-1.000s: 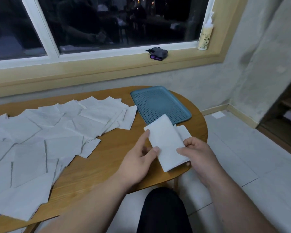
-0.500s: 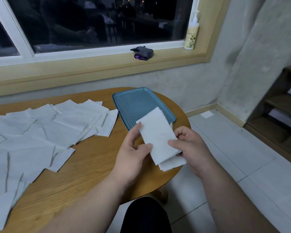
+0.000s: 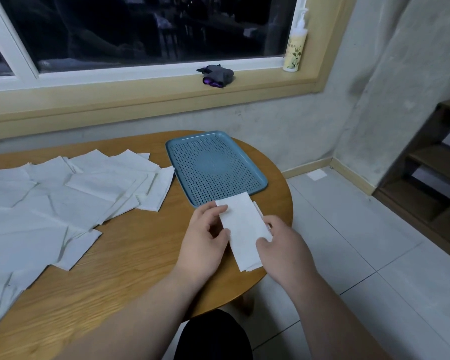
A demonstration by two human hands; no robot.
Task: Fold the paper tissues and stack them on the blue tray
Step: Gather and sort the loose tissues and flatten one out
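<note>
A folded white tissue [image 3: 242, 229] is held between both hands just above the table's right end, its far corner overlapping the near edge of the blue tray [image 3: 255, 178]. My left hand [image 3: 205, 240] pinches its left edge with thumb and fingers. My right hand [image 3: 283, 245] grips its right edge, thumb on top. The perforated tray holds nothing inside. Several unfolded white tissues [image 3: 63, 198] lie spread over the left half of the wooden table [image 3: 130, 261].
A lotion bottle [image 3: 295, 45] and a grey and purple cloth item [image 3: 217, 76] sit on the window sill. Wooden steps [image 3: 431, 172] stand at the right. Tiled floor lies right of the table, and my dark-clad knee [image 3: 213, 336] shows below its edge.
The folded tissue looks narrower now, and both hands hold it lower, closer to the table, at the tray's near edge. The view has shifted to the left.
</note>
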